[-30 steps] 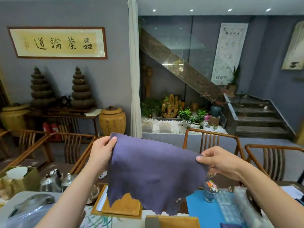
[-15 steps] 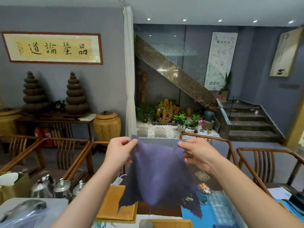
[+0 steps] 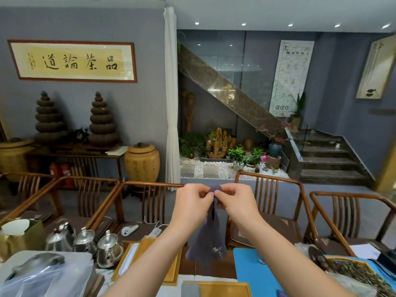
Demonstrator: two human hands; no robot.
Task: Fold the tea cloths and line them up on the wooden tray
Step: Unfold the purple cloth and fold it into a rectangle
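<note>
Both hands meet in the air above the desk [image 3: 214,269], the left hand [image 3: 192,202] and the right hand [image 3: 233,200] each with its grip pinched on the top corners of the purple cloth [image 3: 206,243], which hangs folded between the forearms.

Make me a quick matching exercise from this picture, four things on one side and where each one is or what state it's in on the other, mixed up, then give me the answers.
Things:
1. purple tea cloth
2. silver teapots
3. blue mat
4. big yellow lidded jar

Places or states:
A. on the table at the left
B. on the floor by the grey wall, beside the white curtain
C. hanging in the air, top corners pinched together by the left hand and the right hand
D. flat on the table at the right

Pairs: 1-C, 2-A, 3-D, 4-B
</note>
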